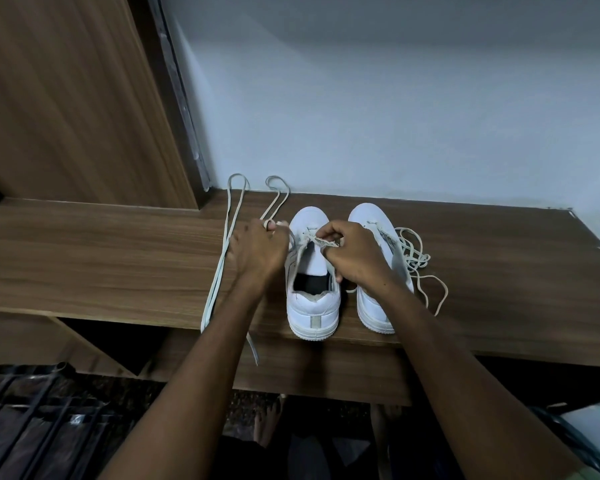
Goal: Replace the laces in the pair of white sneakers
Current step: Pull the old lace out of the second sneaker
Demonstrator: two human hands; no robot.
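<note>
Right hand [352,252] hides right sneaker's [378,271] eyelets (lace [418,261] tangled beside).

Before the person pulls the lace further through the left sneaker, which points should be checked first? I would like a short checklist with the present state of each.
1. Left hand holds the lace end: ok, it is pinched at the fingertips.
2. Right hand grips the lace at the eyelets of the left sneaker: ok.
3. Left sneaker stands flat on the wooden shelf: ok, but its heel is at the front edge.
4. Spare lace safe on the shelf: not ok, its ends hang over the edge.
5. Right sneaker out of the way: ok; its loose lace lies beside it.
6. Lace passes the correct eyelet: cannot tell, fingers hide it.
</note>
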